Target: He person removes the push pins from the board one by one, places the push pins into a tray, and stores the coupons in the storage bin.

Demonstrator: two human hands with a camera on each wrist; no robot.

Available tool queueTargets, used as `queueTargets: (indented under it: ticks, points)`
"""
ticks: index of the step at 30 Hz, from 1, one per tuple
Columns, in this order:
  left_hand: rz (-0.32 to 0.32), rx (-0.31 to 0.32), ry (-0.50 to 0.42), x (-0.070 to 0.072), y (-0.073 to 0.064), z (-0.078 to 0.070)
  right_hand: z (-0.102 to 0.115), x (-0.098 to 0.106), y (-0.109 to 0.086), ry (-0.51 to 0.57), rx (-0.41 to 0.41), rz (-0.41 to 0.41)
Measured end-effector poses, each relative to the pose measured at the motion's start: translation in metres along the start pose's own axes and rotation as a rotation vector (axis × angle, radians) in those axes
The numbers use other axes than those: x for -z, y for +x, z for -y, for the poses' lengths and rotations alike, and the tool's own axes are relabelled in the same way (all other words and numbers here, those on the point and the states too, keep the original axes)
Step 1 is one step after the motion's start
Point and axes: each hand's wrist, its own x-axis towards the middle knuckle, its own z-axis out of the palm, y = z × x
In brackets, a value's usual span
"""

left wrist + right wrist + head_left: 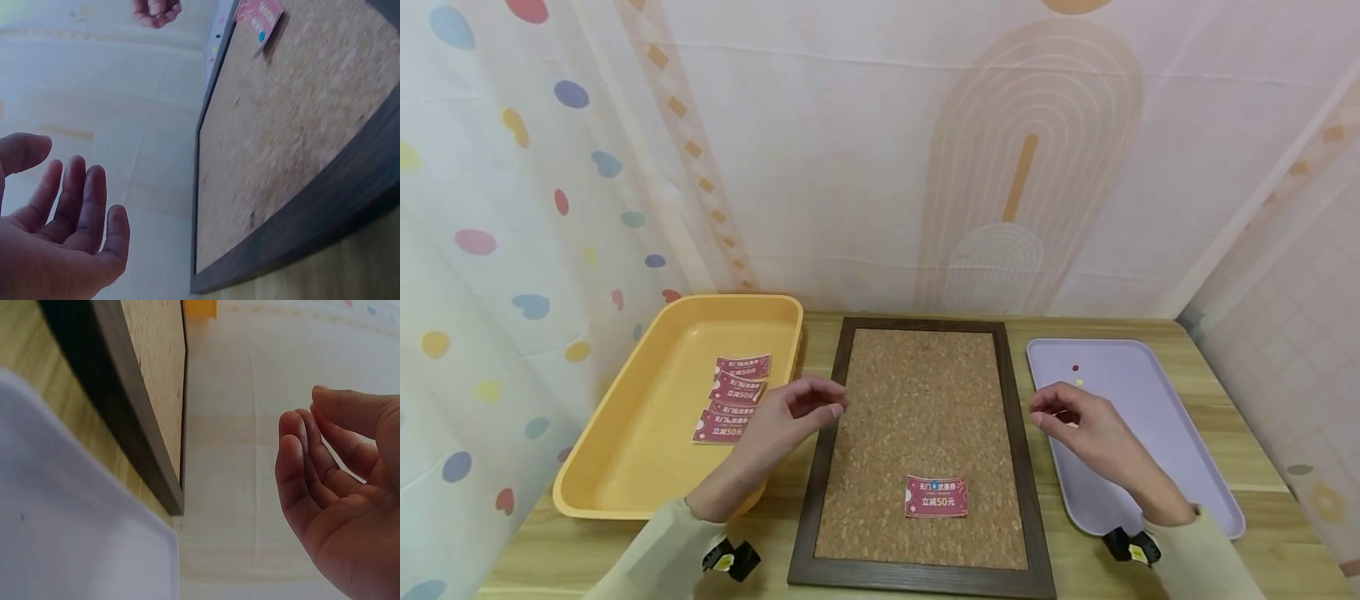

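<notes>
My left hand [796, 421] hovers over the left frame edge of the cork board [925, 400], between it and the yellow tray. Its fingers are loosely bent with a gap to the thumb, as the left wrist view shows. My right hand [1093, 429] hangs above the left side of the lilac tray [1157, 442], loosely curled, thumb close to the index finger; nothing shows in it. A red coupon [936, 502] lies on the lower part of the board, with a blue pushpin [934, 486] at its top edge. A red pushpin [1075, 367] and a yellow pushpin [1079, 382] lie in the lilac tray.
The yellow tray [625, 467] on the left holds several overlapping red coupons [741, 390]. All stands on a wooden table [1120, 327]. A patterned curtain [850, 167] hangs behind the table and at its sides.
</notes>
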Motion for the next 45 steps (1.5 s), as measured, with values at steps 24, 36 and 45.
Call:
queueTargets:
  ticks: [24, 36, 45]
  points:
    - [0.180, 0.029, 0.010, -0.051, 0.002, 0.008, 0.026, -0.033, 0.006, 0.113, 0.030, 0.176]
    - [0.276, 0.041, 0.015, -0.064, 0.001, 0.016, 0.034, -0.051, 0.010, 0.170, 0.036, 0.282]
    - [0.326, 0.033, 0.110, -0.075, 0.004, 0.023, 0.040, -0.065, 0.014, 0.181, 0.014, 0.369]
